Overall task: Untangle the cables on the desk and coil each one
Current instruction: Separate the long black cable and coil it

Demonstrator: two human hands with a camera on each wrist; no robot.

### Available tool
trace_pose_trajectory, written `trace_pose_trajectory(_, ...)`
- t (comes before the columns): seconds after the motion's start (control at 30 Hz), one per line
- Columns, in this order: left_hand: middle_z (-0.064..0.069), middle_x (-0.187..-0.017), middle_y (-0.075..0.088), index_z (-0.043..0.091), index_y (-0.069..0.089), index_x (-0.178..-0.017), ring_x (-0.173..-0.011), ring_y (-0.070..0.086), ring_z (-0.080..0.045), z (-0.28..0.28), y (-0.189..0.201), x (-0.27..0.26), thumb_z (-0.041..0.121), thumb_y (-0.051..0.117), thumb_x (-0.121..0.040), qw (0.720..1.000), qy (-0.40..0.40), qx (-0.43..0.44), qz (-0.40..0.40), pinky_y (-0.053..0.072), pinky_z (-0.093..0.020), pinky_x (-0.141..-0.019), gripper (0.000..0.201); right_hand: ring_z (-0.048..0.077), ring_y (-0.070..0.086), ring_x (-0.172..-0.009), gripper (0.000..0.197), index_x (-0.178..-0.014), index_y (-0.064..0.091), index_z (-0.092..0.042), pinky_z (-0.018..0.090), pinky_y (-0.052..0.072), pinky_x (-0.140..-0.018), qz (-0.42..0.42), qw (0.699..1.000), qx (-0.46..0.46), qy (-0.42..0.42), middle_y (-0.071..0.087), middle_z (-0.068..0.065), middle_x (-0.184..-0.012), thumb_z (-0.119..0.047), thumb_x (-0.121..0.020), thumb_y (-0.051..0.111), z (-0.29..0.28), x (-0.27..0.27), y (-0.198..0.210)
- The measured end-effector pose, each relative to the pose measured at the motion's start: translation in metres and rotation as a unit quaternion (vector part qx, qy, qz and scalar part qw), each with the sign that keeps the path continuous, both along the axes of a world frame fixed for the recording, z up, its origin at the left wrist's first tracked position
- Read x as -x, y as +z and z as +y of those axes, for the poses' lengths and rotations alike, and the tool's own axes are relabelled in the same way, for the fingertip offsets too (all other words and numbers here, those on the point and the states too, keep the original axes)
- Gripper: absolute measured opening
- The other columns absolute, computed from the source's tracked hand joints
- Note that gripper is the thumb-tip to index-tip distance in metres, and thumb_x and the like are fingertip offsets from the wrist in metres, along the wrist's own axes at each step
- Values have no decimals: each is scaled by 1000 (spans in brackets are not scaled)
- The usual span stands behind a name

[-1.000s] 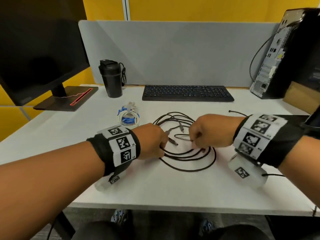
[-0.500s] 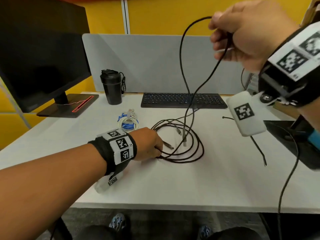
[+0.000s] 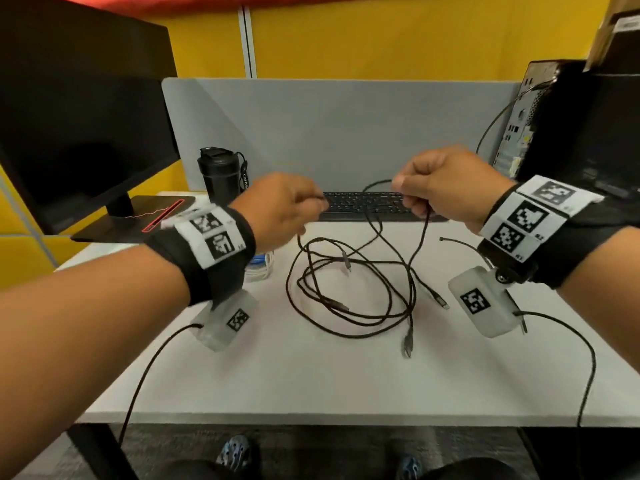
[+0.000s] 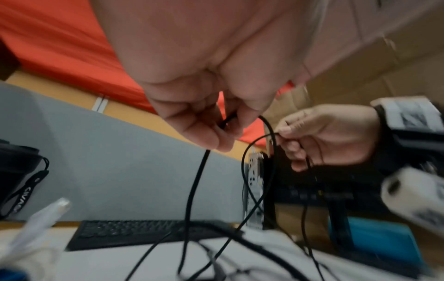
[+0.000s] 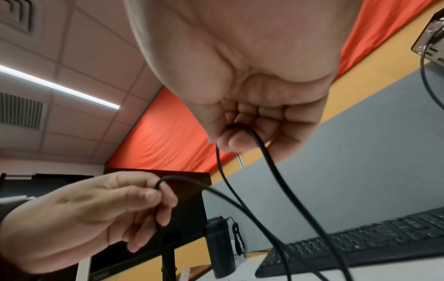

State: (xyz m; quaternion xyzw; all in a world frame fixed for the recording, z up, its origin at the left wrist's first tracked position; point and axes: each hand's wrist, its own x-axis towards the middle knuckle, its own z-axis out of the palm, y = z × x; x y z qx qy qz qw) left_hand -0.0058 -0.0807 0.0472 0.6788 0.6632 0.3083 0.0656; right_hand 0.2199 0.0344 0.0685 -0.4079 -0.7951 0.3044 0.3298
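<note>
Several thin black cables point(image 3: 341, 308) lie in a loose tangle on the white desk point(image 3: 311, 382), their plugs spread toward the front right. Both hands hover above the tangle, in front of the keyboard. My left hand point(image 3: 320, 206) pinches a black strand point(image 4: 194, 190) that drops to the pile; the pinch shows in the left wrist view point(image 4: 225, 129). My right hand point(image 3: 405, 195) grips another raised strand point(image 5: 271, 163), which loops over its fingers point(image 5: 230, 136). A coiled white and blue cable point(image 3: 261, 266) sits partly hidden behind my left wrist.
A black keyboard point(image 3: 363, 206) lies just behind the hands, before a grey partition point(image 3: 329, 126). A black bottle point(image 3: 220, 174) and a monitor point(image 3: 79, 133) stand at the back left, a computer tower point(image 3: 571, 126) at the right. Wrist-camera leads hang over the front edge.
The right hand, lifted high with a strand half a second ago, has come down to keyboard height. The left hand has risen off the desk with a strand. The tangle has spread out.
</note>
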Motion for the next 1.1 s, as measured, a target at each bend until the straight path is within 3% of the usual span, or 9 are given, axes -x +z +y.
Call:
trace_pose_trajectory(0.13, 2, -82, 72, 23, 69, -93, -60, 69, -6, 8, 24, -1, 27, 59, -99, 984, 43, -67, -162, 53, -18, -54, 12, 11, 55, -47, 15, -84, 68, -8, 28, 53, -53, 94, 995, 29, 9, 63, -2, -55, -17, -94, 63, -7, 0, 13)
trace_pose_trajectory(0.27, -6, -84, 69, 12, 66, -98, -60, 70, -11, 10, 33, -3, 20, 57, -101, 961, 60, -77, -259, 57, -23, -58, 13, 14, 55, -52, 15, -90, 65, -11, 31, 53, -58, 205, 974, 91, 20, 65, 2, -69, -18, -99, 55, -9, -2, 23)
trace_pose_trajectory(0.37, -12, -88, 67, 6, 64, -101, -64, 70, -14, 6, 35, -9, 16, 56, -101, 950, 47, -66, -303, 61, -26, -62, 12, 13, 59, -56, 10, -97, 66, -11, 32, 54, -61, 172, 976, 125, 46, 67, 6, -79, -19, -97, 59, -13, 0, 24)
trace_pose_trajectory(0.5, -10, -94, 73, 10, 67, -102, -74, 74, -13, 5, 39, -28, 18, 60, -99, 978, -23, -63, -197, 62, -28, -71, 11, 21, 70, -74, 72, -130, 49, -23, 38, 61, -70, -21, 993, 79, 80, 69, 12, -93, -42, -71, 83, -25, 26, 14)
trace_pose_trajectory(0.63, -2, -83, 69, 12, 69, -97, -75, 65, -18, 13, 36, -34, 19, 63, -95, 990, -19, -117, -81, 58, -36, -72, 9, 23, 65, -67, 23, -95, 63, -9, 32, 57, -61, 16, 995, 77, 60, 66, 9, -76, -30, -91, 69, -35, 54, 9)
trace_pose_trajectory(0.7, -2, -80, 65, 12, 66, -94, -75, 61, -23, 18, 25, -24, 23, 61, -96, 990, 42, -120, -65, 53, -35, -71, 12, 23, 65, -66, 20, -89, 62, -10, 35, 57, -63, 52, 993, 86, 56, 66, 10, -74, -28, -96, 62, -34, 56, 19)
trace_pose_trajectory(0.83, -11, -93, 70, 11, 65, -98, -88, 67, -28, 20, -13, -6, 22, 55, -98, 996, 72, 2, -59, 58, -40, -78, 15, 20, 67, -65, 9, -94, 61, -11, 35, 59, -63, 195, 973, 78, 98, 69, 7, -75, -16, -99, 55, -30, 48, 63)
trace_pose_trajectory(0.93, -8, -94, 71, 11, 65, -97, -83, 68, -21, 26, -40, -1, 19, 54, -98, 993, 71, 77, -56, 55, -29, -68, 14, 17, 64, -66, 15, -92, 56, -15, 31, 57, -64, 267, 954, 24, 133, 64, 6, -80, -14, -101, 43, -22, 41, 95)
trace_pose_trajectory(1.1, -7, -90, 68, 2, 64, -100, -68, 62, -12, 35, -65, 13, 11, 54, -100, 974, 75, 148, -156, 51, -12, -48, 13, 10, 63, -75, 27, -94, 55, -17, 26, 53, -73, 341, 921, 34, 188, 64, -3, -85, -24, -106, 33, -7, 24, 118)
